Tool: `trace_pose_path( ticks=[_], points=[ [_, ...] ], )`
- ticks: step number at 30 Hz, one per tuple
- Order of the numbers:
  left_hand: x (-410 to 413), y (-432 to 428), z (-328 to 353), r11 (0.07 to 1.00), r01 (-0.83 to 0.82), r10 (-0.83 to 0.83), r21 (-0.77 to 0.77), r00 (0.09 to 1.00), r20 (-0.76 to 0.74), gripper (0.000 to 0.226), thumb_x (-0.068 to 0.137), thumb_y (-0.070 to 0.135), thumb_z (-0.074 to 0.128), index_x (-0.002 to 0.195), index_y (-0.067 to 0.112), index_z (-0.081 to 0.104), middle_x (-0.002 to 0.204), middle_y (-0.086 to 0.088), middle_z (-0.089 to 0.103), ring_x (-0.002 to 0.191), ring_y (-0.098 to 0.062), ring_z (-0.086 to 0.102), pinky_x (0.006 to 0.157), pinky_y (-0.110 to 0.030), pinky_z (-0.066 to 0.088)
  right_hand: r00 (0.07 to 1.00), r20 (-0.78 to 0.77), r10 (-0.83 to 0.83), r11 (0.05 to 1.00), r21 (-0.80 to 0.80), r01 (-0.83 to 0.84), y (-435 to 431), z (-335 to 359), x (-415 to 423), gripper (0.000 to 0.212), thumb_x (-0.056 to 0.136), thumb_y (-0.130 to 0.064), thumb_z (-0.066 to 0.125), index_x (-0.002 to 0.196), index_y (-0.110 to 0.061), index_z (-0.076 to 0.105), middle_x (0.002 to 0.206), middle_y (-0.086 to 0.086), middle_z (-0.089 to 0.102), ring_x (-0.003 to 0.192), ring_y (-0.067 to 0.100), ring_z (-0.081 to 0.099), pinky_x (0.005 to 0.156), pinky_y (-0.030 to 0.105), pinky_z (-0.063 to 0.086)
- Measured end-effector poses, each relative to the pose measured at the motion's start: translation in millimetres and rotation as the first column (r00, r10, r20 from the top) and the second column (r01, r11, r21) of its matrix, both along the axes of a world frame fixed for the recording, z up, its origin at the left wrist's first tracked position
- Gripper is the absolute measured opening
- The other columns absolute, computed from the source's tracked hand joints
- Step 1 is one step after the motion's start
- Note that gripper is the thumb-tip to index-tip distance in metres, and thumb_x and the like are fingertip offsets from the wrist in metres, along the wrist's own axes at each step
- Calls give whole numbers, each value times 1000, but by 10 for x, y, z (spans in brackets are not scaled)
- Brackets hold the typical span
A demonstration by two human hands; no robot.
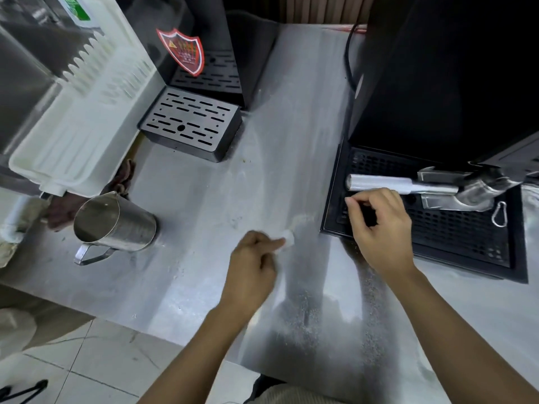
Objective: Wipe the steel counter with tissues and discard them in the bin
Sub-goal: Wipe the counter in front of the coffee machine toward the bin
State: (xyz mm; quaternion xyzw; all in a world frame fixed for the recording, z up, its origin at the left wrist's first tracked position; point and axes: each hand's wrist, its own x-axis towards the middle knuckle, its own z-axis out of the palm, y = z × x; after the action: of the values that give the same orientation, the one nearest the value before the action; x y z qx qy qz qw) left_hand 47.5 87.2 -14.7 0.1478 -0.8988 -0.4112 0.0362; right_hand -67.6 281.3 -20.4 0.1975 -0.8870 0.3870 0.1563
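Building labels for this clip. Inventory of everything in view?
steel counter: 1, grey, centre, crumb-specked
steel jug: 1, silver, counter left
slotted drip tray: 1, grey, counter rear
plastic rack: 1, white, far left
rear machine: 1, black, behind slotted drip tray
shield sticker: 1, red, on rear machine
right machine: 1, black, right
grate tray: 1, black, under right machine
metal handle: 1, silver, over grate tray
carabiner: 1, silver, over grate tray
tissue: 1, white, above counter centre
left hand: 1, pinches tissue
right hand: 1, fingers curled, at grate tray's left edge

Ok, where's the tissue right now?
Head view, centre: the tissue is pinched in the left hand on the steel counter, just left of the black drip tray.
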Motion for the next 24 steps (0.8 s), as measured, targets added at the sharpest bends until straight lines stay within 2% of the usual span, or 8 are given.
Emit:
trace_pose_path(
  ticks=[3,6,9,13,16,20,22,24],
  points=[
    [-522,-132,124,998,-63,60,-30,994,-93,38,82,-12,49,106,7,71,91,0,54,78,2,52,78,4,31,1000,-2,20,995,103,-20,-66,-28,-11,7,93,-11,64,89,-6,67,86,2,63,85,22,56,81,34,47],
    [-1133,-156,67,993,9,-24,-118,991,-128,40,82,-10,44,110,5,69,93,-7,55,91,-20,53,82,-6,34,1000,-16,11,990,142,-9,-75,-45,-15,7,93,-12,63,90,-7,66,87,2,64,85,23,56,83,38,47],
    [-1453,-38,-107,973,188,-201,-134,975,-90,40,82,-13,45,108,4,70,96,-12,57,97,-30,52,87,-22,40,1000,-23,-5,987,162,9,-76,-45,-20,9,94,-13,60,91,-7,66,87,3,64,85,24,55,82,38,46],
    [-1240,53,-223,936,334,-345,-108,934,-98,44,78,-15,48,105,8,72,91,-8,56,88,-26,49,82,-26,42,999,-28,-16,983,183,21,-92,-45,-19,11,94,-14,59,91,-6,66,87,3,63,84,24,54,82,37,45],
    [-812,43,-222,915,394,-403,-88,908,-113,45,79,-5,39,107,10,71,91,-7,57,84,-22,47,78,-29,42,999,-31,-22,983,182,27,-101,-45,-17,9,94,-12,59,92,-6,65,87,4,63,84,25,55,82,36,44],
    [-377,-76,-162,876,479,-479,50,878,-12,44,80,-5,41,106,11,72,95,-7,57,89,-16,48,79,-20,41,999,-34,-32,981,189,38,-100,-52,-14,11,93,-13,58,92,-5,66,87,5,63,84,27,56,82,35,44],
    [-470,-139,-25,891,381,-403,246,914,44,38,80,-16,52,103,6,73,97,-11,56,83,-10,54,70,-11,42,999,-29,-38,980,194,43,-107,-51,-18,12,94,-14,57,93,-5,66,87,5,63,84,27,56,82,36,44],
    [-693,-180,62,945,194,-207,264,978,22,28,85,-13,54,101,1,71,98,-14,57,76,2,55,68,-5,42,999,-24,-41,980,192,45,-111,-49,-11,13,94,-15,57,93,-5,65,87,5,63,85,27,56,82,36,45]
  ],
)
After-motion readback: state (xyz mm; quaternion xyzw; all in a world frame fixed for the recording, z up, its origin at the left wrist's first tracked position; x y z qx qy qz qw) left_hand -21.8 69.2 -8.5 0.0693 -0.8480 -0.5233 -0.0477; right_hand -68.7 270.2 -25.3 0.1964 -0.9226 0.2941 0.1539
